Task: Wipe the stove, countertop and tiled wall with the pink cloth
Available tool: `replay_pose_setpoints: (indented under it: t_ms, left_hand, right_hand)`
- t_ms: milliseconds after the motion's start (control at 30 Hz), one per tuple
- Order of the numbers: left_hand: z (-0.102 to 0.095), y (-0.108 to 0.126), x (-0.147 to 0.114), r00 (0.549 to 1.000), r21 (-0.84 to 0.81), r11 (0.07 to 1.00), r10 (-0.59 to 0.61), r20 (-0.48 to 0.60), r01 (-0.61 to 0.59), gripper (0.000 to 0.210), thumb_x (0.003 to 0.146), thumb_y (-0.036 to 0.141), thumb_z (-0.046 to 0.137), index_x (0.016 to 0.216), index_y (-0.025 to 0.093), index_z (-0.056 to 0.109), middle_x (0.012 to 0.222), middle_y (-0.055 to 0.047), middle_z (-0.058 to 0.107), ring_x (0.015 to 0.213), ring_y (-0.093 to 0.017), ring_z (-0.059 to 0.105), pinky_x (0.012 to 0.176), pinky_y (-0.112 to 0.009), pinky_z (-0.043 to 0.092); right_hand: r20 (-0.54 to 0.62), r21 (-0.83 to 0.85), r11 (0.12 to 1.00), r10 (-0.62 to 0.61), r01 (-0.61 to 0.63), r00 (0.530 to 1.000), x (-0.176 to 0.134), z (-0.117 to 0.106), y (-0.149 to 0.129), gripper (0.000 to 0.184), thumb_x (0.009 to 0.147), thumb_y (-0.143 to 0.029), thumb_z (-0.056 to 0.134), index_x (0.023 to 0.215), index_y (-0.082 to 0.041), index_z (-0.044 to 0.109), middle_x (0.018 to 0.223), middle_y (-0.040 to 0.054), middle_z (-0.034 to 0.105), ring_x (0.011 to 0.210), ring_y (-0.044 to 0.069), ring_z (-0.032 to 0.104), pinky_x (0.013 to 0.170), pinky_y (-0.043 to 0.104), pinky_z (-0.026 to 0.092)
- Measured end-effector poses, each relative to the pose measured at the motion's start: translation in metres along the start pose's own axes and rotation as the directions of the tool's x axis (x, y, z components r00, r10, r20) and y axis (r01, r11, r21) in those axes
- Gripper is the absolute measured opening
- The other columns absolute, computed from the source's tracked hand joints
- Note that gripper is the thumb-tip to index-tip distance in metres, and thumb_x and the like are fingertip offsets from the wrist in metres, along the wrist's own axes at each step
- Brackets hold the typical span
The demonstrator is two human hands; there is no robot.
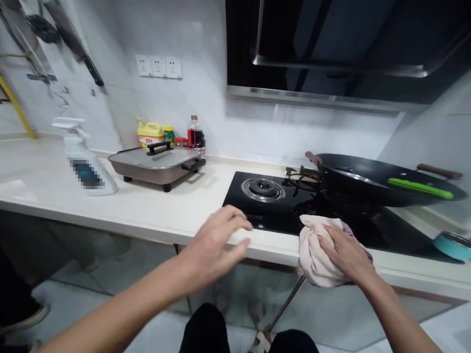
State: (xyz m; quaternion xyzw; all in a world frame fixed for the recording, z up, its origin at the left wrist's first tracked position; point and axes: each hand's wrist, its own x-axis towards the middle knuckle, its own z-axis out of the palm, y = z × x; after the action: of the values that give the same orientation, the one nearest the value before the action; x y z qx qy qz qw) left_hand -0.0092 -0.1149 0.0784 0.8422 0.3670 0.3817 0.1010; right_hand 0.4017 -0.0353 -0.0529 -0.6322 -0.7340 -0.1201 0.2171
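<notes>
My right hand (pixel 344 252) is closed on a pale pink cloth (pixel 317 250), pressing it at the front edge of the black gas stove (pixel 274 215). Part of the cloth hangs over the counter edge. My left hand (pixel 221 240) is at the counter's front edge, left of the stove, fingers apart and holding nothing. The left burner (pixel 263 189) is bare, with no pot support on it. A large black wok (pixel 360 179) rests over the right side of the stove, and a bright green handle (pixel 420 188) lies across its rim.
On the white counter (pixel 154 208) stand a spray bottle (pixel 86 164) and a lidded electric pan (pixel 158 166). Behind the pan are a yellow jug (pixel 150 133) and a dark sauce bottle (pixel 196 135). A teal round container (pixel 454 246) sits far right. The range hood (pixel 324 54) hangs above.
</notes>
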Motion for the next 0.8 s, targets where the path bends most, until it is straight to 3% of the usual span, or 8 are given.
replay_pose_setpoints:
  t_ms: [100,167,300,400,533,667,800]
  left_hand:
    - [-0.001,-0.071,0.011,0.994,0.241,0.965,-0.1,-0.049,0.109,0.021,0.093,0.03,0.051,0.1,0.022,0.069,0.106,-0.008,0.065,0.106,-0.026,0.062,0.098,-0.045,0.051]
    - [-0.001,-0.116,0.009,0.979,0.362,0.91,-0.186,-0.078,0.202,0.023,0.09,0.03,0.049,0.093,0.021,0.069,0.104,-0.009,0.066,0.103,-0.028,0.062,0.097,-0.047,0.05]
    - [-0.006,-0.173,-0.003,0.918,0.363,0.843,-0.365,-0.153,0.396,0.03,0.088,0.036,0.046,0.09,0.02,0.071,0.102,-0.011,0.07,0.105,-0.03,0.062,0.098,-0.046,0.048]
    - [-0.007,-0.187,-0.01,0.867,0.28,0.821,-0.458,-0.193,0.497,0.037,0.089,0.043,0.044,0.097,0.021,0.073,0.107,-0.011,0.072,0.108,-0.03,0.063,0.098,-0.044,0.048]
    - [-0.001,-0.184,-0.009,0.889,0.378,0.806,-0.431,-0.153,0.456,0.039,0.089,0.049,0.045,0.094,0.025,0.076,0.108,-0.009,0.073,0.11,-0.033,0.06,0.096,-0.047,0.044]
    - [0.002,-0.179,-0.007,0.889,0.417,0.79,-0.441,-0.126,0.451,0.037,0.089,0.051,0.048,0.093,0.028,0.077,0.111,-0.007,0.073,0.11,-0.033,0.059,0.094,-0.046,0.042]
    - [0.002,-0.177,-0.008,0.9,0.433,0.792,-0.414,-0.136,0.43,0.037,0.091,0.049,0.047,0.094,0.026,0.075,0.11,-0.007,0.073,0.109,-0.031,0.059,0.093,-0.044,0.042]
  right_hand:
    - [0.012,-0.058,0.991,0.119,-0.118,0.993,0.002,-0.004,0.004,0.054,0.102,-0.049,0.031,0.127,-0.013,0.063,0.135,0.0186,0.067,0.126,0.035,0.063,0.108,0.05,0.045]
    - [0.008,-0.074,0.988,0.134,-0.133,0.991,0.004,-0.004,0.005,0.054,0.102,-0.048,0.028,0.125,-0.014,0.063,0.132,0.0182,0.068,0.124,0.035,0.063,0.105,0.05,0.046]
    - [-0.033,-0.098,0.992,0.075,-0.078,0.997,0.003,0.001,0.033,0.047,0.103,-0.047,0.028,0.106,-0.019,0.065,0.118,0.0148,0.072,0.11,0.033,0.066,0.099,0.048,0.046]
    - [-0.05,-0.109,0.988,0.103,-0.108,0.993,0.002,0.002,0.073,0.046,0.102,-0.048,0.027,0.095,-0.02,0.064,0.11,0.0155,0.073,0.102,0.031,0.067,0.096,0.046,0.046]
    - [-0.023,-0.13,0.951,0.279,-0.279,0.96,0.015,-0.005,0.113,0.047,0.101,-0.048,0.027,0.098,-0.018,0.064,0.108,0.0195,0.073,0.104,0.035,0.067,0.096,0.049,0.045]
    - [0.043,-0.054,0.929,0.369,-0.366,0.929,0.048,-0.011,0.124,0.047,0.098,-0.044,0.032,0.109,-0.015,0.067,0.113,0.021,0.074,0.106,0.035,0.068,0.098,0.05,0.046]
    - [0.114,0.097,0.914,0.383,-0.394,0.917,0.083,-0.016,0.122,0.055,0.099,-0.049,0.033,0.121,-0.017,0.071,0.124,0.016,0.074,0.109,0.028,0.071,0.096,0.043,0.053]
